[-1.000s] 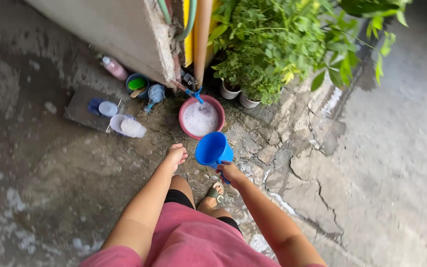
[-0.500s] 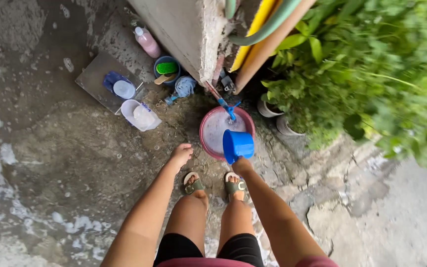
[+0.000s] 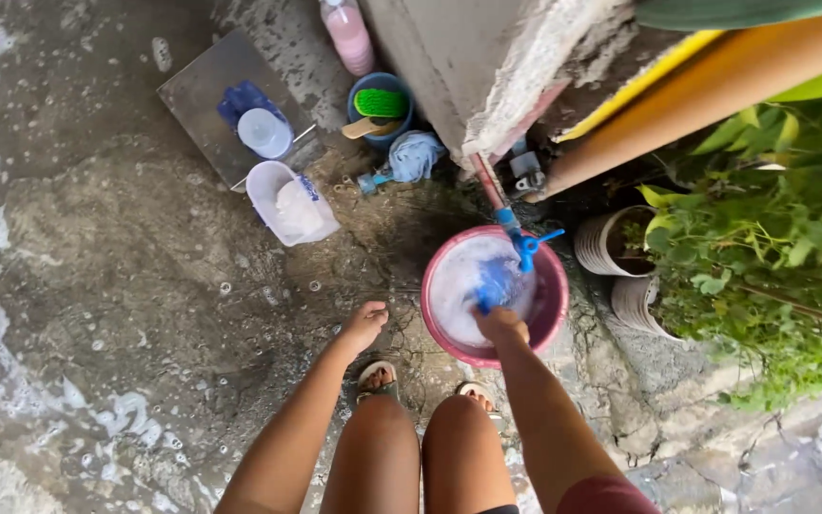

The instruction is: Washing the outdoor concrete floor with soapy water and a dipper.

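1. Hanging loose over the wet concrete ground (image 3: pixel 126 314), the left hand (image 3: pixel 365 324) is open and holds nothing.
2. The right hand (image 3: pixel 501 326) grips a blue plastic dipper (image 3: pixel 497 284), sunk in foamy water inside the round pink plastic basin (image 3: pixel 552 305).
3. A blue tap (image 3: pixel 525 244) sits above the basin's far rim.

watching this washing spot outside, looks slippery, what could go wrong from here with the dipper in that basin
1. The right hand plunges the blue dipper into the foamy pink basin, which looks nearly full; water may slop over the rim toward the sandals.
2. The concrete floor is wet and streaked with suds, so a foot could slip.
3. The blue tap juts over the basin; lifting the dipper could knock it.
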